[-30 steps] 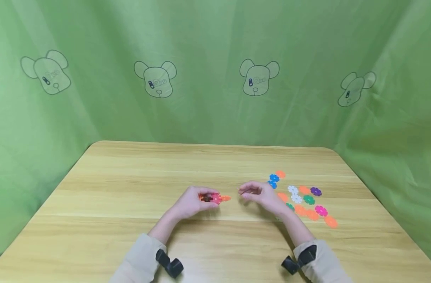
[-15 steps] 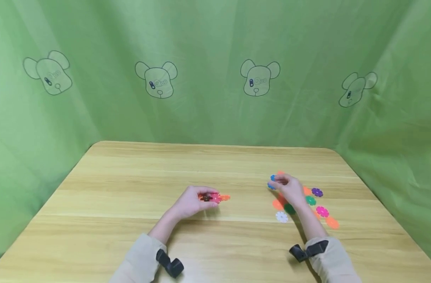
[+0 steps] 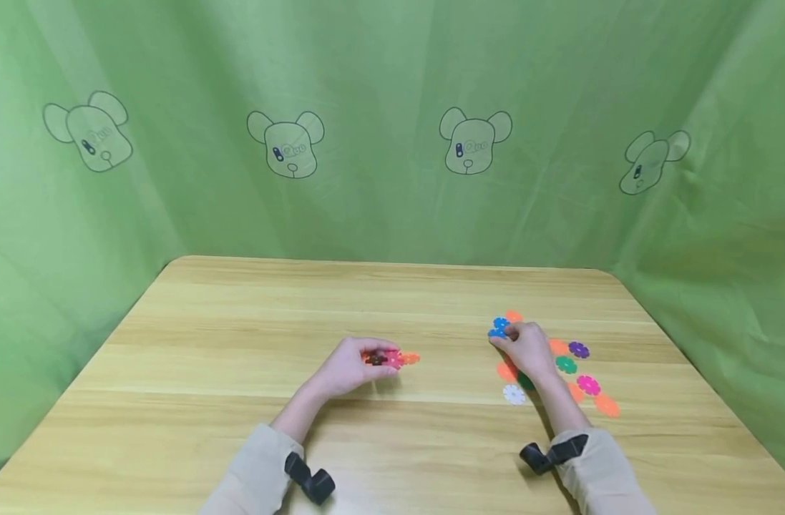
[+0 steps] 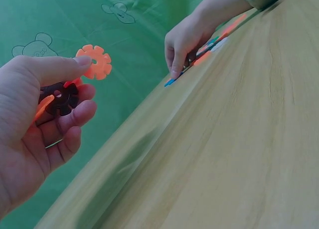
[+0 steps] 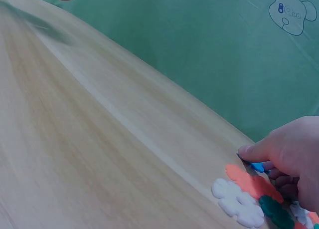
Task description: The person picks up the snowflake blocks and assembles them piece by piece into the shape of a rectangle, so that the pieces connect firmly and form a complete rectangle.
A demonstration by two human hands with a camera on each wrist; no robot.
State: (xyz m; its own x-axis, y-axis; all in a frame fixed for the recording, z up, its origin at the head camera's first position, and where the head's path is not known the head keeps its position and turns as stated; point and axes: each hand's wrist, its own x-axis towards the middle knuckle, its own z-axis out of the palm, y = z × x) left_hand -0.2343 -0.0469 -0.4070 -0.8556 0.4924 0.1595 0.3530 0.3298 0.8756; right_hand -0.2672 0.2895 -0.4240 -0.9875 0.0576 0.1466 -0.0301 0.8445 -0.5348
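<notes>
My left hand (image 3: 350, 368) holds a small chain of joined plastic snowflake discs (image 3: 393, 360) above the table. In the left wrist view its orange disc (image 4: 102, 64) sits at the thumb tip, a dark brown disc (image 4: 64, 103) lies against the fingers, and a bit of red shows between them. My right hand (image 3: 529, 349) is at the far left of the loose discs. Its thumb and fingers pinch a blue snowflake disc (image 3: 496, 333) at the table surface; another blue disc (image 3: 501, 322) lies just behind. The hand partly hides the pinched disc in the right wrist view (image 5: 256, 166).
Several loose discs lie around my right forearm: a white disc (image 3: 514, 394), a green one (image 3: 566, 365), a purple one (image 3: 579, 350), a pink one (image 3: 588, 385) and orange ones (image 3: 607, 405). A green curtain (image 3: 379, 214) hangs behind the wooden table (image 3: 237, 315).
My right hand has moved from the middle, near the left hand, rightward to the blue discs, and its fingers have closed on one. The left hand stays in place with its chain.
</notes>
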